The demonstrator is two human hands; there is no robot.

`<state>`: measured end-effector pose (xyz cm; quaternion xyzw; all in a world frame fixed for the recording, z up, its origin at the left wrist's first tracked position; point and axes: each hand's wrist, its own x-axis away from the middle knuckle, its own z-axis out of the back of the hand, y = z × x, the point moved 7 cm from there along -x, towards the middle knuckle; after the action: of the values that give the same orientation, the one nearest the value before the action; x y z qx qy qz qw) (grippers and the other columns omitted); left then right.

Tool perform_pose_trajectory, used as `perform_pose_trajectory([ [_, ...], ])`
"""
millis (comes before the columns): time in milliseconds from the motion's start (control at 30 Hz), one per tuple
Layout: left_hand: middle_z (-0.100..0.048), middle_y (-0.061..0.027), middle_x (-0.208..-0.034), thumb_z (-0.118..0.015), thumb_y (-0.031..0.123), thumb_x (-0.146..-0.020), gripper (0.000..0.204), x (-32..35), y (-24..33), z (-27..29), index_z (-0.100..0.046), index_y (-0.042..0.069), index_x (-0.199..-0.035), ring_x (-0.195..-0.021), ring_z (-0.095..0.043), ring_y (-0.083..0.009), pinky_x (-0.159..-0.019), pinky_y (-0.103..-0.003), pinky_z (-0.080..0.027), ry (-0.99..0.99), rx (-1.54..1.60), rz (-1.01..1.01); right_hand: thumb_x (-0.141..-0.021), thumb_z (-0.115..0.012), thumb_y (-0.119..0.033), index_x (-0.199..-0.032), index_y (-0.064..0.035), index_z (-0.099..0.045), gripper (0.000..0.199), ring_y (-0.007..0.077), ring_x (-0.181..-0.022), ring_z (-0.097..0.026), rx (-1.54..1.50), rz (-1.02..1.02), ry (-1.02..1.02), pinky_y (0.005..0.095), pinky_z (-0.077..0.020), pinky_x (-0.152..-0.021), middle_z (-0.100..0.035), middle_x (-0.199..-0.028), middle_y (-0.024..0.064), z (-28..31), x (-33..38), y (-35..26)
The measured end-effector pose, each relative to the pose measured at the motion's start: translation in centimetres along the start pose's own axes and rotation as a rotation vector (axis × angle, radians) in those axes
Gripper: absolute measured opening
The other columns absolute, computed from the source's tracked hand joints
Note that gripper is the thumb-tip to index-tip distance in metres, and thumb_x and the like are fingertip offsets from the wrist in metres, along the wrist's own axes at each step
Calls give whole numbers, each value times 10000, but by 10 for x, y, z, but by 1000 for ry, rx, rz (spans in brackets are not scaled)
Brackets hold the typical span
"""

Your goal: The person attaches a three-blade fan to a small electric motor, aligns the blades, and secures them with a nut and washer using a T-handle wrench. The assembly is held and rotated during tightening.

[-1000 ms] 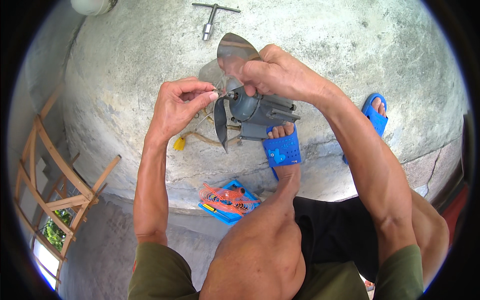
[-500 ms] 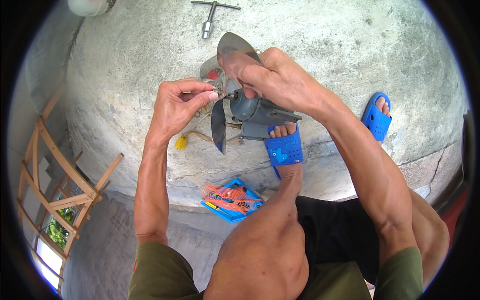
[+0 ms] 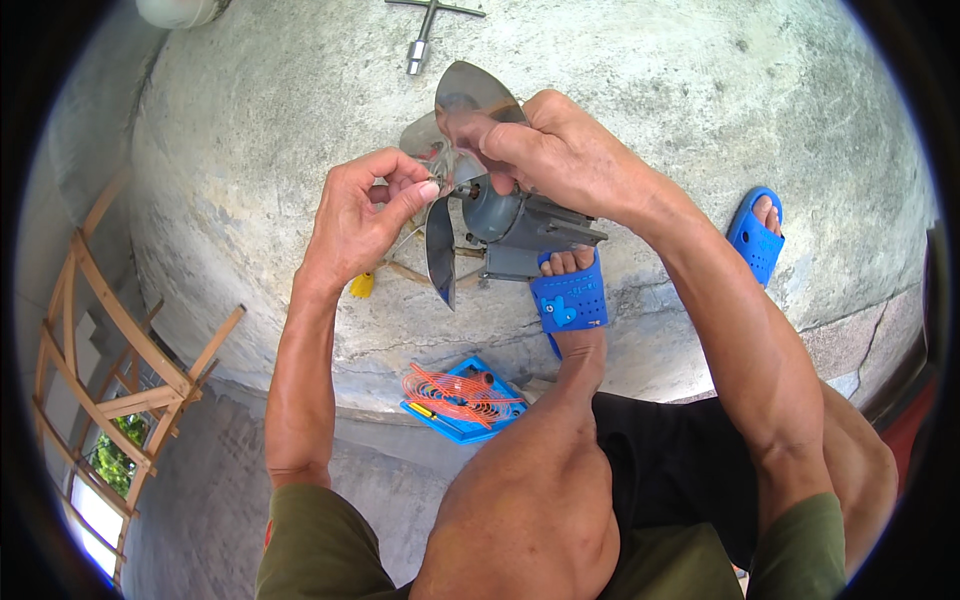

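A grey fan motor (image 3: 520, 225) with shiny metal blades (image 3: 441, 250) is held above a concrete floor. My right hand (image 3: 560, 150) grips the top blade and hub from above. My left hand (image 3: 365, 215) pinches something small at the hub centre, between thumb and forefinger; what it pinches is too small to make out. The motor's rear rests near my left foot in a blue sandal (image 3: 568, 295).
A T-handled socket wrench (image 3: 425, 25) lies at the top on the concrete floor (image 3: 250, 130). A blue tray with orange wire (image 3: 460, 398) sits below the motor. A small yellow item (image 3: 361, 286) lies by my left wrist. A wooden frame (image 3: 120, 370) stands at left. My other sandalled foot (image 3: 755, 235) is at right.
My right hand has shifted slightly left over the hub and blade. My left hand stays pinched at the hub centre. The fan has tilted a little.
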<state>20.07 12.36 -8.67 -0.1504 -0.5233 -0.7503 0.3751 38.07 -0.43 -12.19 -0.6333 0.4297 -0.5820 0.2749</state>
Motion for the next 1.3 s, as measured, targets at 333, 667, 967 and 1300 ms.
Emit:
perform_pose_trajectory([
  [333,-607,-19,-910,-755,202,-1134,234,-3,13,-5,-647,0,-1086,-853,-527,-126,-819,-325,-511,-105,-169,-34,-998,-597,-275,-807,74,-790,442,287,-644,-719,55,8,28,466,-596,-717,-756,-713,214,1,8,-11],
  [667,-624,14,-905,-746,169,-1135,186,-3,3,-5,-659,16,-1074,-869,-538,-88,-806,-296,-482,-90,-31,-37,-996,-601,-291,-801,74,-786,454,282,-637,-703,66,-43,-7,466,-586,-703,-744,-695,213,1,4,-8],
  [967,-661,4,-916,-757,93,-1104,126,-6,-2,-3,-672,7,-1070,-888,-577,-77,-807,-286,-494,-92,-56,-53,-964,-617,-320,-787,100,-788,487,297,-656,-721,45,-50,11,458,-602,-725,-757,-709,229,2,-1,-8],
  [1300,-688,-20,-894,-745,53,-1086,89,-8,-1,-3,-674,3,-1064,-856,-599,-95,-788,-308,-517,-89,-40,-65,-942,-614,-325,-748,62,-794,468,270,-603,-664,73,-63,32,439,-562,-663,-729,-661,206,2,-2,-6],
])
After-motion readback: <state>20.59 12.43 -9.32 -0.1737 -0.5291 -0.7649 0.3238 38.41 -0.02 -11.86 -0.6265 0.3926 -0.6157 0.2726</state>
